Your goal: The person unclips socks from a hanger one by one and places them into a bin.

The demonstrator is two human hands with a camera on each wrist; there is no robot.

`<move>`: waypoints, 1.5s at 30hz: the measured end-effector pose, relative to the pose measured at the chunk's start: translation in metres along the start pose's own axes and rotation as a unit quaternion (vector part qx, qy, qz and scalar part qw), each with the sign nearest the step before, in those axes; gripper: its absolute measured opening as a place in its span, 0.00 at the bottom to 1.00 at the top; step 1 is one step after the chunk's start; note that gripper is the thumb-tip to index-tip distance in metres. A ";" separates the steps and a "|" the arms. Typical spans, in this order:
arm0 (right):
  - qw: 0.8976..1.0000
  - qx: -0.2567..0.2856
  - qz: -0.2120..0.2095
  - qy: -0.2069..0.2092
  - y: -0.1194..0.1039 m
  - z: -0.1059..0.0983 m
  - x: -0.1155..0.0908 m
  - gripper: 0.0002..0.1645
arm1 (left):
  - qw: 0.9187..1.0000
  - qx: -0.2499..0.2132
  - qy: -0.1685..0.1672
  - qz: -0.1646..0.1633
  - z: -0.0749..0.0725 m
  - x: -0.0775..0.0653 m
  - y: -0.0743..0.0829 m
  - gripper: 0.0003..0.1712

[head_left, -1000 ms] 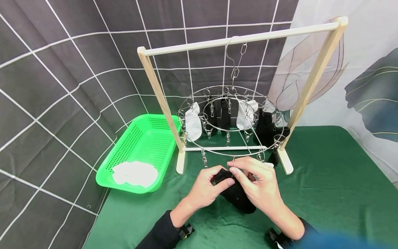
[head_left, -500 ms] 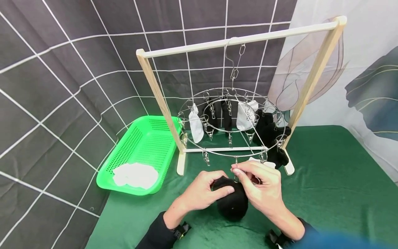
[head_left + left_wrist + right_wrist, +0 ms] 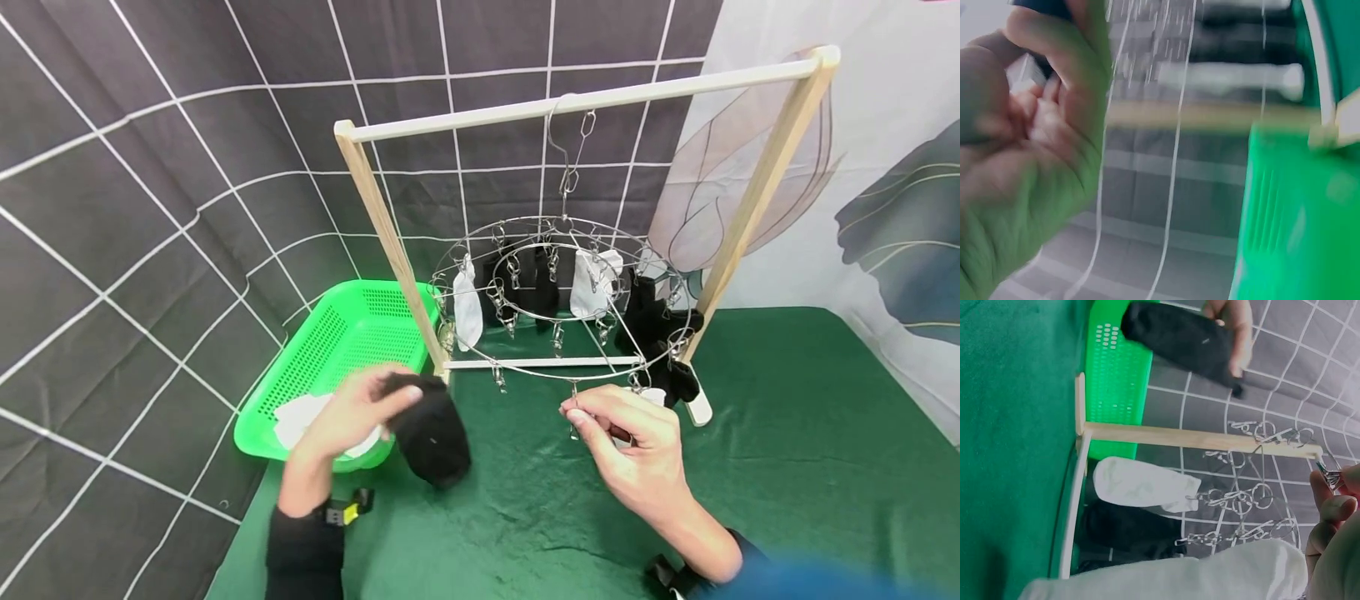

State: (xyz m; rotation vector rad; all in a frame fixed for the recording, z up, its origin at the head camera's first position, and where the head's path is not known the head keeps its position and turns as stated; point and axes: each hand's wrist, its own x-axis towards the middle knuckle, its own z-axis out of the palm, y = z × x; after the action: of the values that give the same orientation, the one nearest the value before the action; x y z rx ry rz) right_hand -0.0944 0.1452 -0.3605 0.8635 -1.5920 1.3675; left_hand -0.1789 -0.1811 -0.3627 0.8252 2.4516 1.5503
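My left hand (image 3: 352, 412) pinches a black sock (image 3: 433, 433) between thumb and fingers, over the near end of the green basket (image 3: 352, 343). The sock hangs down to the right; the right wrist view also shows the sock (image 3: 1182, 340) held at one end. My right hand (image 3: 633, 442) pinches a small metal clip (image 3: 1332, 479) at the front of the round wire hanger (image 3: 525, 372), with nothing in the clip. White socks (image 3: 468, 308) and black socks (image 3: 648, 317) hang from other clips. The left wrist view is blurred.
A wooden stand (image 3: 600, 99) carries the hanger from its top bar. White fabric (image 3: 300, 414) lies in the basket, partly behind the left hand. A green cloth (image 3: 787, 467) covers the table, and a grey gridded curtain (image 3: 225, 150) stands behind.
The left hand has carried the black sock away from the clip, to the left toward the basket. The right hand has stayed at the clip. The hanging white sock at left has turned.
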 end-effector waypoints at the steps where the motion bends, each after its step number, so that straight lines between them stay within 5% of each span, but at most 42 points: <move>1: 1.000 -0.001 0.000 -0.002 0.000 0.000 0.000 0.11 | 0.999 0.013 0.036 -0.022 -0.011 -0.003 -0.007 0.13; 6: 1.000 -0.007 -0.005 -0.008 0.001 0.001 -0.001 0.08 | 0.972 0.068 0.176 -0.140 -0.056 -0.023 -0.034 0.21; 13: 1.000 -0.017 -0.012 -0.013 0.004 0.001 -0.002 0.12 | 0.915 0.189 0.203 -0.294 -0.083 -0.043 -0.056 0.32; 18: 1.000 -0.019 -0.008 -0.015 0.003 0.001 -0.001 0.12 | 0.887 0.239 0.209 -0.334 -0.089 -0.049 -0.065 0.29; 24: 0.999 -0.025 -0.010 -0.019 0.005 0.000 -0.003 0.12 | 0.849 0.272 0.298 -0.342 -0.091 -0.054 -0.064 0.22; 27: 0.999 -0.043 -0.013 -0.026 0.003 0.000 -0.002 0.11 | 0.846 0.283 0.344 -0.293 -0.086 -0.052 -0.053 0.20; 29: 0.998 -0.056 -0.019 -0.030 0.001 0.000 0.000 0.11 | 0.853 0.297 0.366 -0.226 -0.078 -0.046 -0.040 0.18; 34: 0.994 -0.093 -0.041 -0.042 -0.005 0.000 0.003 0.11 | 0.883 0.305 0.351 0.060 -0.033 -0.018 0.009 0.08; 36: 0.992 -0.104 -0.048 -0.049 -0.006 0.001 0.003 0.12 | 0.887 0.283 0.319 0.176 -0.007 -0.010 0.032 0.09; 39: 0.990 -0.114 -0.053 -0.063 -0.009 0.003 0.003 0.14 | 0.880 0.249 0.259 0.312 0.034 -0.003 0.065 0.12; 42: 0.988 -0.121 -0.057 -0.072 -0.009 0.005 0.004 0.14 | 0.873 0.238 0.191 0.380 0.067 0.001 0.089 0.16; 45: 0.987 -0.132 -0.061 -0.074 -0.009 0.005 0.004 0.13 | 0.871 0.256 0.144 0.395 0.089 0.007 0.100 0.19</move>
State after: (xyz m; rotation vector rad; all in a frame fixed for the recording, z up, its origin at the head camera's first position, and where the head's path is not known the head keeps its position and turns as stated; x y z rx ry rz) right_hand -0.0884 0.1389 -0.3532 0.9005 -1.7552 0.9984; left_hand -0.1127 -0.0742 -0.3161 2.0290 2.9978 1.2310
